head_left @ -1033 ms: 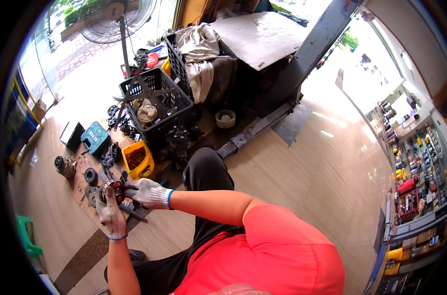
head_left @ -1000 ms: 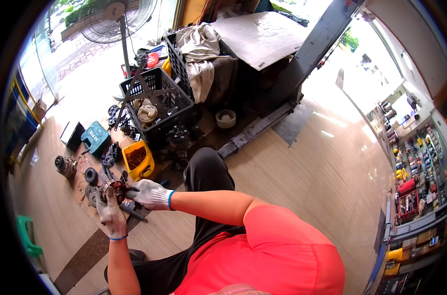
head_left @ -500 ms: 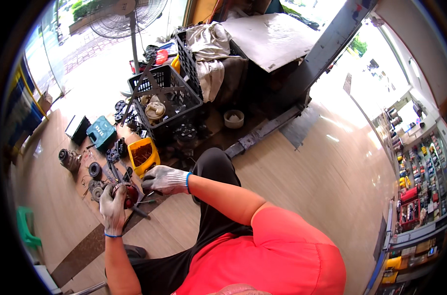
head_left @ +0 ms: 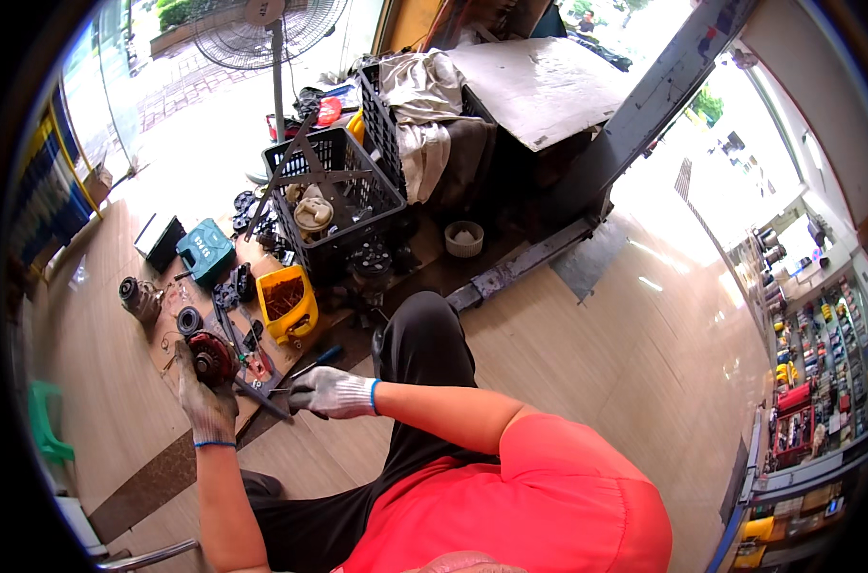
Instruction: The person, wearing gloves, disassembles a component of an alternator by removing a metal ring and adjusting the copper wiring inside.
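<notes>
Right hand (head_left: pixel 338 393) withdrew; yellow tub (head_left: pixel 283 327) holds brown bits (head_left: pixel 283 295).

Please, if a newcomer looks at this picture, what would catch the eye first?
Probably the bright red shirt, large in the lower middle. Next may come the dark red part in the gloved left hand, left of centre. The yellow container, above and to the right of that part, also stands out.

My feed crops the dark wire-caged fan (head_left: pixel 264 11), and the grey-white knit-gloved right hand (head_left: pixel 332 392) partly hides a thin silvery rod (head_left: pixel 279 390).
</notes>
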